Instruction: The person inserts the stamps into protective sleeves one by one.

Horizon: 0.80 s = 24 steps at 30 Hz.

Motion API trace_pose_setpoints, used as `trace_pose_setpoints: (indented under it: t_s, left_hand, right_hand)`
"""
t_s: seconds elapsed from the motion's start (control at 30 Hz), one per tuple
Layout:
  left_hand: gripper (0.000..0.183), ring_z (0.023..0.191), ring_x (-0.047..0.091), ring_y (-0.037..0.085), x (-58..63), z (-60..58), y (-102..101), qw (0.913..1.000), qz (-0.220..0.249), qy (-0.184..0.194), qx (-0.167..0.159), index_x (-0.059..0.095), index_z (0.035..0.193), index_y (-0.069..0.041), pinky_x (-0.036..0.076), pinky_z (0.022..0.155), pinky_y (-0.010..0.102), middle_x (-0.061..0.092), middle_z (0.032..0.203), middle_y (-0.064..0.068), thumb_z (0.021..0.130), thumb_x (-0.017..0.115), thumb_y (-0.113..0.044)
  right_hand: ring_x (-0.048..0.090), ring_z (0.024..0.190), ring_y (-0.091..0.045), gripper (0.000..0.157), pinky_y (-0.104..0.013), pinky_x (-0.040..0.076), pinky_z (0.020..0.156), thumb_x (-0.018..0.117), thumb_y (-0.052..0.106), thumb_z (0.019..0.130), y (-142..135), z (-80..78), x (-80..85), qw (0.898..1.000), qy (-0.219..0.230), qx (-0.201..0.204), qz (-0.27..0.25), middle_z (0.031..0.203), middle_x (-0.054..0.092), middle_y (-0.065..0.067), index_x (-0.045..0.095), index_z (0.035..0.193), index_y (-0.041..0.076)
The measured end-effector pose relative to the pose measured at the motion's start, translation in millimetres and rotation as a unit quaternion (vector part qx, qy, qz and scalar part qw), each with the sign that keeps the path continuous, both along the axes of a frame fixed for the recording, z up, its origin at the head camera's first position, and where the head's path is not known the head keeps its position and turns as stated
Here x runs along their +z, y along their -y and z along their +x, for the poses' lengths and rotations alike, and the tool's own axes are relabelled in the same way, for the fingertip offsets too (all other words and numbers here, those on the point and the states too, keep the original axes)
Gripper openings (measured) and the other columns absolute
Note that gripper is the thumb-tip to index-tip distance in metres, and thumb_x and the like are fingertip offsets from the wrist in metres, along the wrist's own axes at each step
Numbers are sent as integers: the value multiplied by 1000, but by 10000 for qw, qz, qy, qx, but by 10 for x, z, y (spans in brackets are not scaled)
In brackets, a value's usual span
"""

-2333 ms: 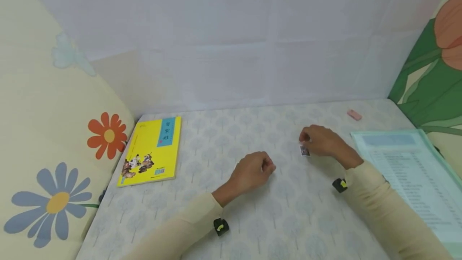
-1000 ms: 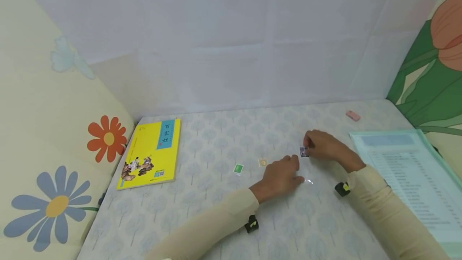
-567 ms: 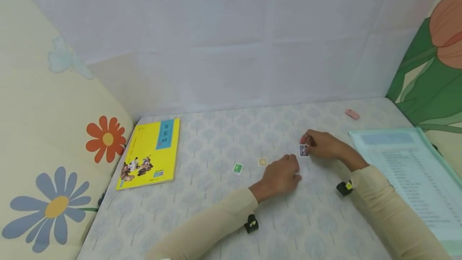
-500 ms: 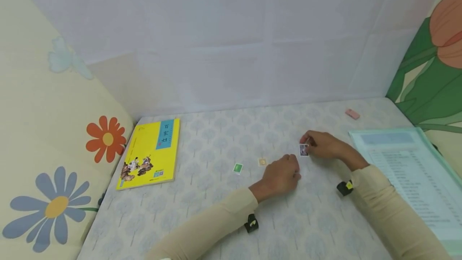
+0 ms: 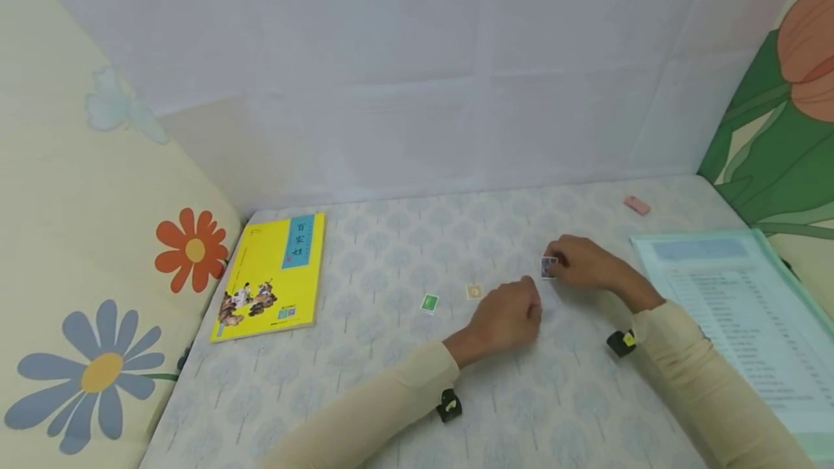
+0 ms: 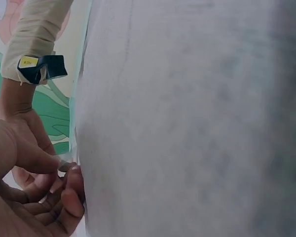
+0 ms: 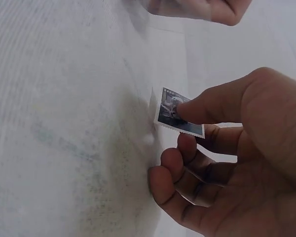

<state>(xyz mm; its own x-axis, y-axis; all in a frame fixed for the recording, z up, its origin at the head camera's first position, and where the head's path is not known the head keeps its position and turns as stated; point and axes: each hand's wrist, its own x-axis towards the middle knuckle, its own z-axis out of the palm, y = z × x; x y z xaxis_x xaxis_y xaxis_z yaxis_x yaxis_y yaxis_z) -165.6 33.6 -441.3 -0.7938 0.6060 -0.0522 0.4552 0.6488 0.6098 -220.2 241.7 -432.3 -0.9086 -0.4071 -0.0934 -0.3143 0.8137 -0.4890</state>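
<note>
Between thumb and fingers, my right hand (image 5: pixel 584 263) pinches a dark postage stamp (image 7: pixel 168 114) with a white perforated edge, held just above the cloth. My left hand (image 5: pixel 500 318) is close by on the left, its fingers curled. In the left wrist view its thumb and fingertip pinch a small piece of clear plastic film (image 6: pixel 67 159), mostly hidden by the fingers. A tan stamp (image 5: pixel 473 292) lies on the cloth just beyond the left hand, and a green stamp (image 5: pixel 429 303) lies farther left.
A yellow book (image 5: pixel 270 277) lies at the table's left side. At the right is a pale green folder (image 5: pixel 710 252) with a printed sheet, partly under the right forearm. A pink eraser-like block (image 5: pixel 636 205) sits at the back right on the tree-patterned cloth (image 5: pixel 384 237).
My left hand has moved right towards the right hand, uncovering the green and tan stamps. Clear film showed at its fingertips a second ago. The right hand keeps the dark stamp, barely moving.
</note>
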Motion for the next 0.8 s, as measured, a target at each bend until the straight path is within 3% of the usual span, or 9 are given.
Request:
trace_pose_setpoints:
  t_s: [0.13,0.27,0.5,0.7,0.8]
  left_hand:
    - [4,53,48,7,23,-21,87,9985,525,53,118,55,99,-10,41,47,22,58,69,-5,98,59,-10]
    - [6,51,46,7,73,-44,190,9957,867,100,316,55,98,-13,39,47,22,60,70,-6,99,60,-14]
    - [13,53,52,5,124,-85,345,9917,1222,13,388,54,91,-17,40,46,22,70,89,-7,95,65,-13]
    - [15,54,55,7,175,-101,433,9893,1341,-112,555,52,90,-20,42,46,24,65,75,-11,94,65,-12]
    - [13,60,57,7,182,-111,470,9875,1454,-107,597,54,94,-19,44,49,25,63,77,-9,95,64,-11]
  right_hand:
    - [54,84,-19,9,-38,46,74,65,13,96,25,17,20,9999,-72,91,-125,94,61,-4,67,103,7]
    - [57,86,-18,7,-38,49,75,65,13,97,58,20,44,9995,-115,125,-281,96,63,-3,66,102,9]
    - [58,78,-15,3,-34,49,66,64,14,99,138,41,124,9980,-149,247,-565,94,66,0,65,101,11]
    - [57,77,-15,5,-34,48,65,62,16,101,220,95,219,9968,-199,311,-712,92,66,1,64,101,11]
    - [58,79,-14,5,-34,49,66,62,15,101,251,117,249,9966,-201,302,-743,92,66,2,65,101,11]
